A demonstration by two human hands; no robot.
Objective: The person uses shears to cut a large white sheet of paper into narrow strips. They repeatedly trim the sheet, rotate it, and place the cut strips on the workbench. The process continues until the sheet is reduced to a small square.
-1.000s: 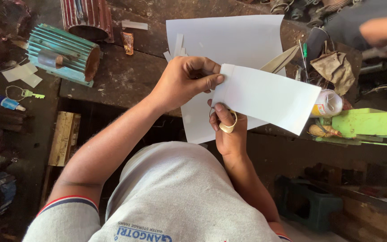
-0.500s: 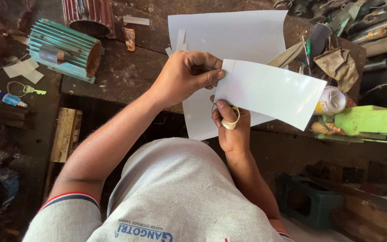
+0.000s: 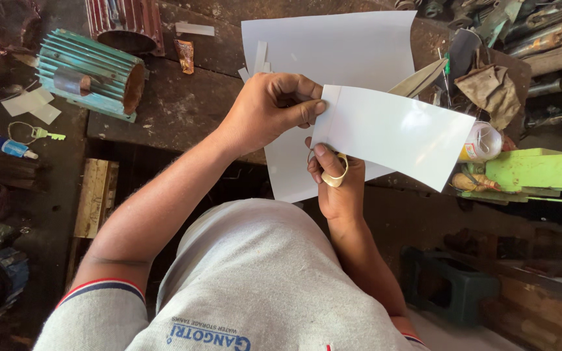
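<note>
My left hand (image 3: 269, 110) pinches the left edge of a white rectangular sheet (image 3: 395, 133), thumb on top. My right hand (image 3: 334, 185) sits just below it with fingers through the yellow handles of scissors (image 3: 334, 175), whose blades are hidden behind the sheet. A larger white sheet (image 3: 333, 58) lies on the dark workbench (image 3: 183, 110) under both hands.
A teal finned motor housing (image 3: 89, 75) and a red-brown one (image 3: 125, 23) stand at the bench's far left. White offcuts (image 3: 30, 104), a key and a small tube lie left. Tools, rags, a white bottle (image 3: 482, 143) and a green block (image 3: 538, 169) crowd the right.
The hands and small sheet have stayed almost in place. The other person's arm seen at the top right a second ago is gone from view.
</note>
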